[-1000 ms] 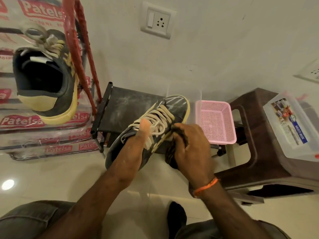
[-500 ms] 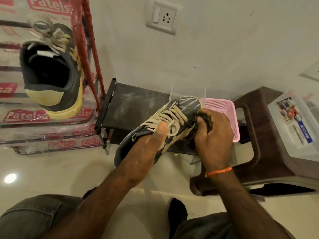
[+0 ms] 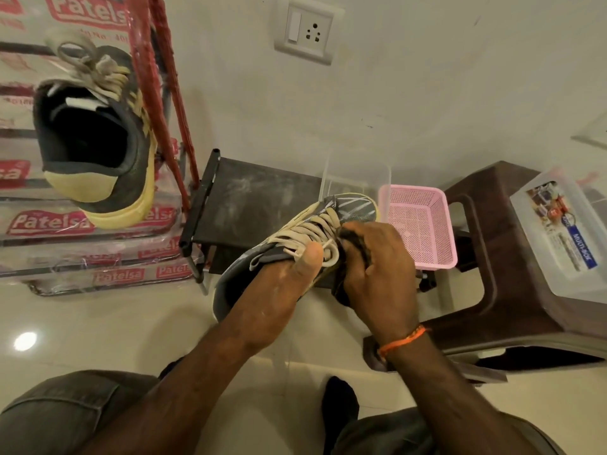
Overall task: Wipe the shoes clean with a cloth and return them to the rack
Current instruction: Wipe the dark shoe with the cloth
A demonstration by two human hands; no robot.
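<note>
1. The shoe is held in the air between both hands, toe pointing away from the person.
2. The left hand is inserted into the shoe opening; its thumb presses the laces. This is judged to be the firmest hold, since the upper looks soft and would flex under pressure.
3. The right hand clenches a dark cloth against the shoe's right side, beside the laces.
4. The cloth is limp; keep it bunched.
5. The shoe appears light; the second shoe sits on the rack, up and to the left of the left hand.

Glossy floor tiles, perforated pink plastic basket, matt cloth-like shoe, dusty dark shelf.
</note>
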